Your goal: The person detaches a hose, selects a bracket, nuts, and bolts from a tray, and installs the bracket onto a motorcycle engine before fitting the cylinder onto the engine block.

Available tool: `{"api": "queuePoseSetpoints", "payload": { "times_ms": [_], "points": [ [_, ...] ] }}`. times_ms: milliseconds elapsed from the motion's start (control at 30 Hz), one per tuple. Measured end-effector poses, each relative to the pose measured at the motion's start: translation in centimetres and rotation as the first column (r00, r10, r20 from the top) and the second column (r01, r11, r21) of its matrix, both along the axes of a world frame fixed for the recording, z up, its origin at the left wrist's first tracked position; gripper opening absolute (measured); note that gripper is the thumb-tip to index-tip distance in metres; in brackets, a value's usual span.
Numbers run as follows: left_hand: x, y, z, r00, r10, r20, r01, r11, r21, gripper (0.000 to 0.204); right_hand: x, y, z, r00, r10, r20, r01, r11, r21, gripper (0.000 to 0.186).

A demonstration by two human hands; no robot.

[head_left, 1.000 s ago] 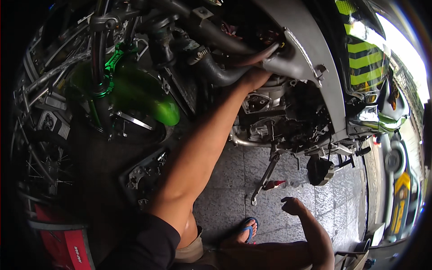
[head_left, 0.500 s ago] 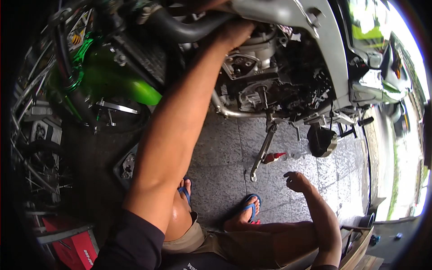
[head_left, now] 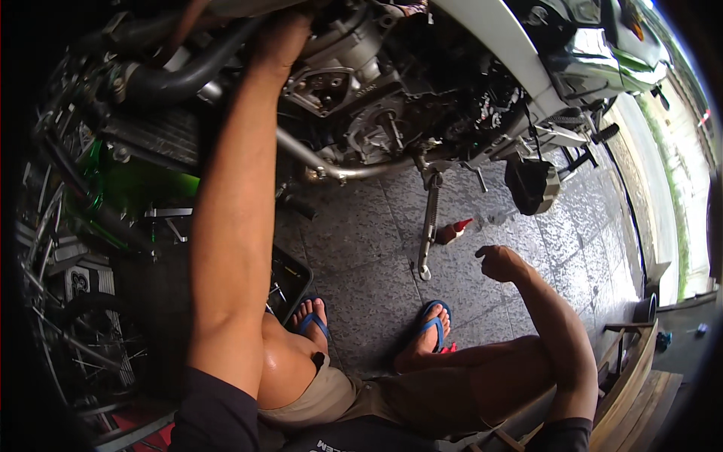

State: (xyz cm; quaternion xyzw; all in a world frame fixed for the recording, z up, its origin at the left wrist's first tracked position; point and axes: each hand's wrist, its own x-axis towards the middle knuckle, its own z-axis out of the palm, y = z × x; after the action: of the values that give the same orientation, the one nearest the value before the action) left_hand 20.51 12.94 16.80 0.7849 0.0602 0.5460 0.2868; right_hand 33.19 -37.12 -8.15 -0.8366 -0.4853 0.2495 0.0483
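My left hand (head_left: 290,41) reaches up into the motorcycle engine, beside a black rubber hose (head_left: 177,83) and above an opened metal head (head_left: 325,92); its fingers are hidden among the parts. Lower on the engine sits a round casing with a protruding shaft (head_left: 380,128), behind a bent silver tube (head_left: 343,169). My right hand (head_left: 498,262) hangs in the air over the tiled floor, fingers curled and holding nothing. Near it are the side stand (head_left: 431,233) and a small bottle with a red cap (head_left: 452,232).
A black tray of metal parts (head_left: 292,273) lies beside my left foot. Bike frames and a spoked wheel (head_left: 102,339) crowd the left, near a green fender (head_left: 143,188). A wooden bench (head_left: 636,361) stands at lower right; a road edge (head_left: 670,188) shows beyond the bike.
The view has shifted, so the engine appears higher and further left. My left hand stays in among the engine parts. My right hand appears higher, its fingers still curled.
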Motion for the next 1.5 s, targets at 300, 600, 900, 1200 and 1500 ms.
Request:
{"api": "queuePoseSetpoints", "payload": {
  "times_ms": [300, 600, 900, 1200, 1500],
  "points": [
    [0.6, -0.1, -0.2, 1.000, 0.001, 0.017, -0.001, 0.999, 0.041, 0.052, 0.4, -0.4, 1.2, 0.987, -0.160, -0.004, 0.160, 0.986, -0.057, 0.037],
    [0.3, 0.3, 0.1, 0.999, 0.005, 0.035, -0.007, 0.997, 0.074, 0.049, -0.7, 1.4, 2.9, 0.980, -0.195, -0.045, 0.191, 0.977, -0.095, 0.040],
    [0.3, 0.0, 0.5, 0.994, -0.043, 0.099, 0.034, 0.996, 0.086, 0.045, -0.9, 0.9, 2.1, 0.994, -0.112, 0.010, 0.112, 0.994, 0.017, 0.032],
    [0.3, -0.9, 0.6, 0.966, -0.227, 0.126, 0.245, 0.956, -0.162, 0.051, 1.1, -0.1, -0.7, 0.989, -0.138, -0.047, 0.130, 0.982, -0.134, 0.039],
    [-0.8, -2.3, 1.0, 0.918, -0.358, 0.170, 0.395, 0.860, -0.323, 0.057, -1.2, 1.8, 2.9, 0.979, -0.202, -0.028, 0.194, 0.966, -0.172, 0.038]
  ]
}}
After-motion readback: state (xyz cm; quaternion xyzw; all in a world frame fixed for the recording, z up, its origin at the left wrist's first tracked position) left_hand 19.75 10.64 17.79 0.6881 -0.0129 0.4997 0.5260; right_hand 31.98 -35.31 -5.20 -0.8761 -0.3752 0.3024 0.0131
